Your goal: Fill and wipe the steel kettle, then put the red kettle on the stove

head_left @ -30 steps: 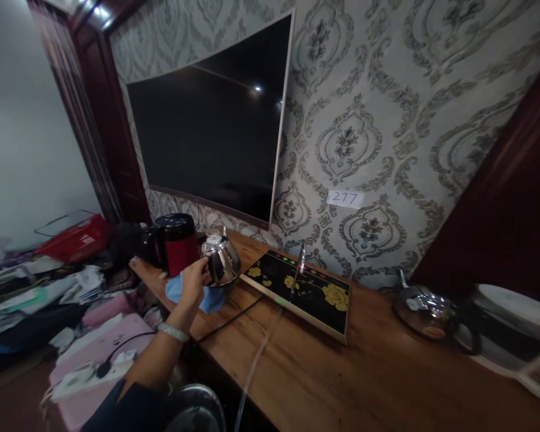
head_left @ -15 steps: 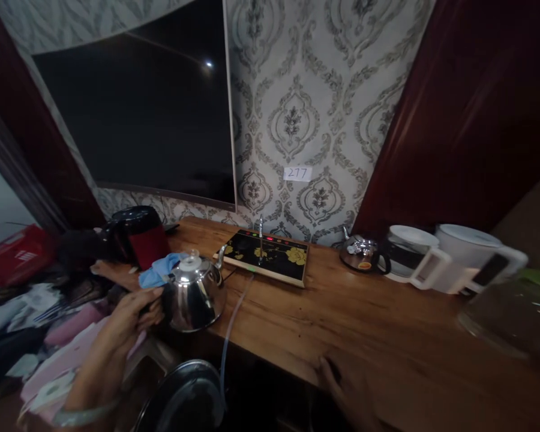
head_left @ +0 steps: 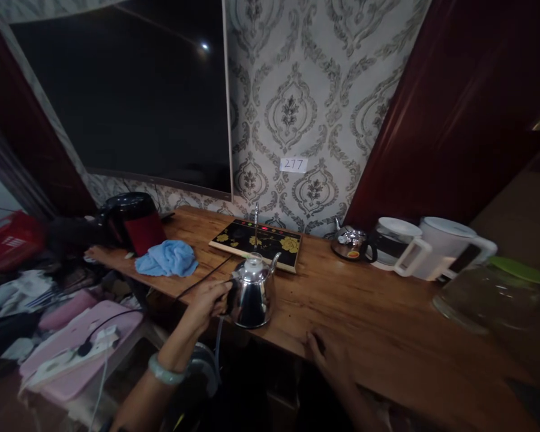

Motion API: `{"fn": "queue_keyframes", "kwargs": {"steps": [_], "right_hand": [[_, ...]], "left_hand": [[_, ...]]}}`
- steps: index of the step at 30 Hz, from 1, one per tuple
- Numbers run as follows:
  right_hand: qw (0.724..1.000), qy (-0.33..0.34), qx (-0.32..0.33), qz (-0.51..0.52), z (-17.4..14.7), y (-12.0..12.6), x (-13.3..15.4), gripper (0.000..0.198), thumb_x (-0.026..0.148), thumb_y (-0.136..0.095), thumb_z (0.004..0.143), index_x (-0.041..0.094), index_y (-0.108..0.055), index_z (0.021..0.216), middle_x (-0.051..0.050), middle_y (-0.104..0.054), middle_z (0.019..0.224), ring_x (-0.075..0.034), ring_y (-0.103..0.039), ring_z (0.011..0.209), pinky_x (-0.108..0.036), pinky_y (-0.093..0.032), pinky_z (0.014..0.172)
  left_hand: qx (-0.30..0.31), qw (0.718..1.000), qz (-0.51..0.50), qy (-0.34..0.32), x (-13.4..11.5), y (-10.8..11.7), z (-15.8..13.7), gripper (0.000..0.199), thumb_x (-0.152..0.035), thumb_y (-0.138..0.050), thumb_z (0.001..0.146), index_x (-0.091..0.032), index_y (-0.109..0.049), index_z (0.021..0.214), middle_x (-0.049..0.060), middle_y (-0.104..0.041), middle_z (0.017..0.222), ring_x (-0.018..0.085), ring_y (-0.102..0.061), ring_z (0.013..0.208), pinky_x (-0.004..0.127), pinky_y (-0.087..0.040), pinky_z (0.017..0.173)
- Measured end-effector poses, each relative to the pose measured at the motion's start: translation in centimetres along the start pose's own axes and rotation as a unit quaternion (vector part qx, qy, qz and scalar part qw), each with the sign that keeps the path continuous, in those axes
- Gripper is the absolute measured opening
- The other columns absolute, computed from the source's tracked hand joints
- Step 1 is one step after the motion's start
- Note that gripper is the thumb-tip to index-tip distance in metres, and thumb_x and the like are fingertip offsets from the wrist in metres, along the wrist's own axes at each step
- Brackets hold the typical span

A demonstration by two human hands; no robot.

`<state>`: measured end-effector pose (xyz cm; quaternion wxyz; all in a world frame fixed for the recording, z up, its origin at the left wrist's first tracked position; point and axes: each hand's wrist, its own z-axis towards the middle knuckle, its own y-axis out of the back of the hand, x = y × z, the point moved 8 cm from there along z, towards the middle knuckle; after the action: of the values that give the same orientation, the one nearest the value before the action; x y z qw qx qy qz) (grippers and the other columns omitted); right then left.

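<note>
Swung rightward since the earlier frame, the left hand [head_left: 210, 302] clasps the silver kettle [head_left: 253, 300] by its handle. The kettle is just right of that hand, at or over the front edge of the bench [head_left: 315, 297], spout pointing right and back. The right hand [head_left: 329, 353] is farther off, shadowed; its grasp I cannot tell. Behind lies the gold-flowered panel [head_left: 270, 243].

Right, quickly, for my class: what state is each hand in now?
Left hand: closed, holding the shiny kettle.
Right hand: dim; open or closed cannot be told.
</note>
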<state>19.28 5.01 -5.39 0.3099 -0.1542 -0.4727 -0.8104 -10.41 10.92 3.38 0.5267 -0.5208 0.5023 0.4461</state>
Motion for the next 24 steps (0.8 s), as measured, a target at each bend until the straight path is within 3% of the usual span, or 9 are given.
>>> {"fn": "queue_keyframes", "kwargs": {"steps": [7,18,21,24], "right_hand": [[1.000,-0.003,-0.004,0.014,0.1,0.3,0.2,0.037,0.040,-0.041,0.097,0.022,-0.066,0.075,-0.004,-0.070,0.069,-0.018,-0.067,0.064,-0.027,-0.050,0.060],[1.000,-0.015,0.018,-0.008,-0.3,-0.4,-0.5,0.039,0.042,-0.040,0.098,0.021,-0.065,0.077,-0.004,-0.069,0.072,-0.019,-0.067,0.068,-0.028,-0.049,0.065],[1.000,-0.020,0.021,-0.010,-0.3,-0.3,-0.5,0.040,0.044,-0.039,0.098,0.022,-0.065,0.078,-0.004,-0.069,0.072,-0.019,-0.067,0.067,-0.028,-0.049,0.064],[1.000,-0.014,0.014,-0.006,-0.3,-0.1,-0.3,0.040,0.044,-0.039,0.098,0.022,-0.066,0.079,-0.004,-0.070,0.073,-0.020,-0.068,0.068,-0.029,-0.050,0.064]], "left_hand": [[-0.018,0.999,-0.038,0.006,2.7,-2.6,1.2,0.046,-0.053,-0.073,0.061,-0.020,-0.041,0.052,-0.011,-0.029,0.040,0.002,-0.023,0.033,0.018,-0.015,0.037],[-0.081,0.993,-0.079,0.016,5.5,-3.4,0.9,0.053,-0.061,-0.073,0.061,-0.022,-0.038,0.057,-0.012,-0.026,0.040,0.003,-0.020,0.032,0.018,-0.014,0.035],[-0.104,0.992,-0.076,-0.012,5.7,-4.1,0.4,0.053,-0.065,-0.070,0.065,-0.022,-0.040,0.060,-0.012,-0.026,0.043,0.004,-0.022,0.036,0.019,-0.017,0.037],[-0.131,0.988,-0.045,-0.075,5.2,-5.2,-0.3,0.048,-0.067,-0.061,0.074,-0.021,-0.049,0.066,-0.007,-0.038,0.049,0.008,-0.035,0.044,0.021,-0.029,0.044]]}}
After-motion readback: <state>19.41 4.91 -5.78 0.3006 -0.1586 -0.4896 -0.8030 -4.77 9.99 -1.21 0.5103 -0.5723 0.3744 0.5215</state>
